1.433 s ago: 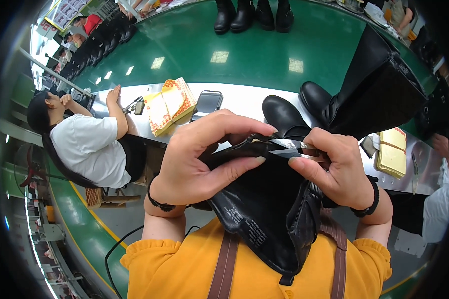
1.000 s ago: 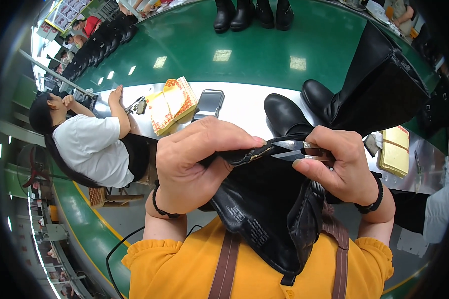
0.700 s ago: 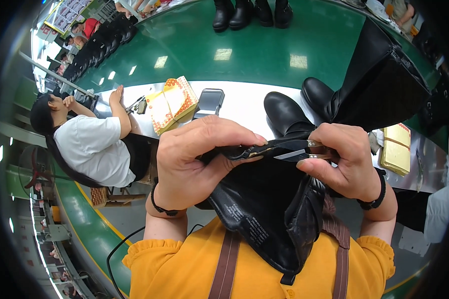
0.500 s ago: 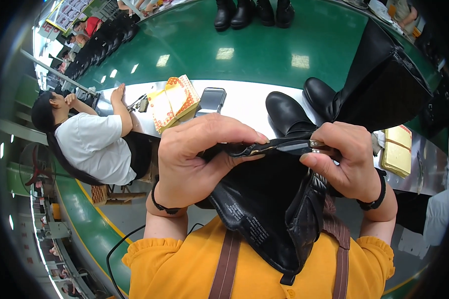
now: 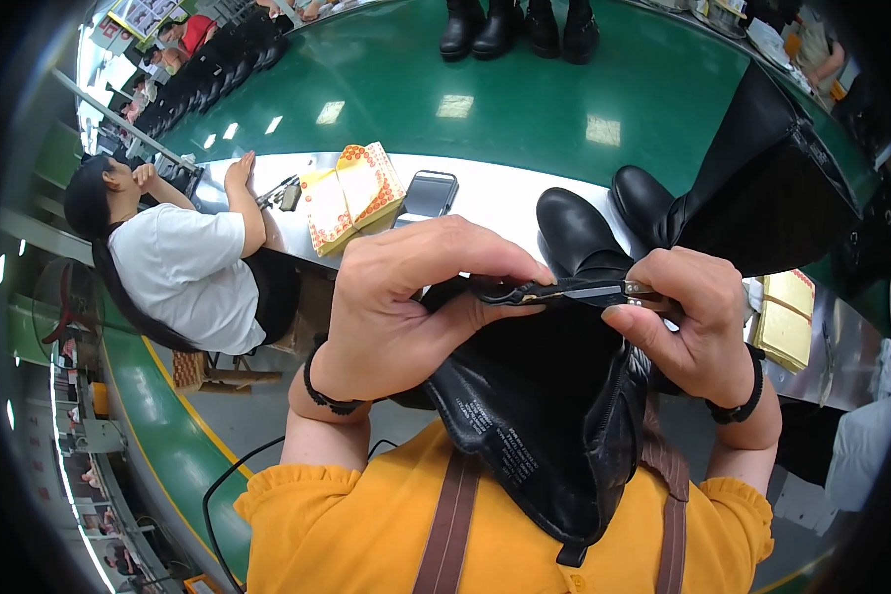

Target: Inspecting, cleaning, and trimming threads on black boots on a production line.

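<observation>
A tall black boot (image 5: 525, 416) with an open side zipper hangs in front of my chest, its open shaft facing me. My left hand (image 5: 416, 282) pinches the boot's upper edge between thumb and fingers, folding it so a pale strip shows. In my right hand (image 5: 688, 317) is a pair of metal thread snips (image 5: 601, 292) with small rivets. Their blades lie along the pinched edge, pointing toward my left fingertips. Whether the blades are touching the edge I cannot tell. The handle is mostly hidden by my right fingers.
Beyond my hands another black boot (image 5: 742, 188) stands on the metal table (image 5: 505, 188). Left of it are a phone (image 5: 431, 195) and tied yellow paper (image 5: 351, 198); another yellow bundle (image 5: 787, 319) lies right. A green conveyor (image 5: 386, 99) carries boots. A person (image 5: 178, 257) sits at left.
My hands and the snips have shifted slightly to the right in the picture, with the view itself moving a little. Both grips look the same.
</observation>
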The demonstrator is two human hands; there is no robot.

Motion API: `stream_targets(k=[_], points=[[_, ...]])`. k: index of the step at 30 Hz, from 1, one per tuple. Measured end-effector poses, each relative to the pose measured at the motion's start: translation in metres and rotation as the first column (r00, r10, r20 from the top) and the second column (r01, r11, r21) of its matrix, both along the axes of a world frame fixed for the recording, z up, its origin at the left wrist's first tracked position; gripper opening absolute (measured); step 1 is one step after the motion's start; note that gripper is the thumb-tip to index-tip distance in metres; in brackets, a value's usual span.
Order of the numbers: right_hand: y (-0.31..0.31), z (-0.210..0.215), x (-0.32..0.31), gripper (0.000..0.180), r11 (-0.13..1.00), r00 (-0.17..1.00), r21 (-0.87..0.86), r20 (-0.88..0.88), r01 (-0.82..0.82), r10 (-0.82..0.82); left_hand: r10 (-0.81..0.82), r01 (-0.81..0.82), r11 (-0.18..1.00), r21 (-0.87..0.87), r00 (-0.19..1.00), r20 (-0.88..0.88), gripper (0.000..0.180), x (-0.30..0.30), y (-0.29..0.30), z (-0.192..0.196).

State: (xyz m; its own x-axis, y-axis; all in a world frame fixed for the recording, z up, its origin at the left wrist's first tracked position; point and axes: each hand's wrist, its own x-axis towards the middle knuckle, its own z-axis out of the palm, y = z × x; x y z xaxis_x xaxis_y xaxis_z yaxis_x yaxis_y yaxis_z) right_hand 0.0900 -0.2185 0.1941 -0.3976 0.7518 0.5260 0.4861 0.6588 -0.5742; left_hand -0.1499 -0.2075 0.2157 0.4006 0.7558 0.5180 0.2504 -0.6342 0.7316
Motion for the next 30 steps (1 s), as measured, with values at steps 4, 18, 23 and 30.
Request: stream_targets(k=[4,18,23,30], points=[[0.000,0.001,0.001,0.030,1.000,1.000,0.007,0.020,-0.006,0.006,-0.017,0.017,1.000,-0.024,1.000,0.025,0.025,0.000,-0.001,0.000],[0.005,-0.002,0.001,0.029,0.994,0.999,0.102,0.014,-0.038,0.037,-0.074,0.081,0.993,-0.087,0.994,0.074,0.023,-0.002,0.001,-0.002],[0.008,-0.009,-0.004,0.031,0.974,1.000,0.226,0.007,0.013,-0.015,-0.110,0.130,0.979,-0.159,0.985,0.130,0.025,-0.004,0.003,-0.004],[0.013,-0.015,-0.015,0.030,0.936,0.993,0.333,-0.050,0.114,-0.104,0.048,0.062,0.918,-0.392,0.963,0.265,0.023,0.003,0.000,-0.001]])
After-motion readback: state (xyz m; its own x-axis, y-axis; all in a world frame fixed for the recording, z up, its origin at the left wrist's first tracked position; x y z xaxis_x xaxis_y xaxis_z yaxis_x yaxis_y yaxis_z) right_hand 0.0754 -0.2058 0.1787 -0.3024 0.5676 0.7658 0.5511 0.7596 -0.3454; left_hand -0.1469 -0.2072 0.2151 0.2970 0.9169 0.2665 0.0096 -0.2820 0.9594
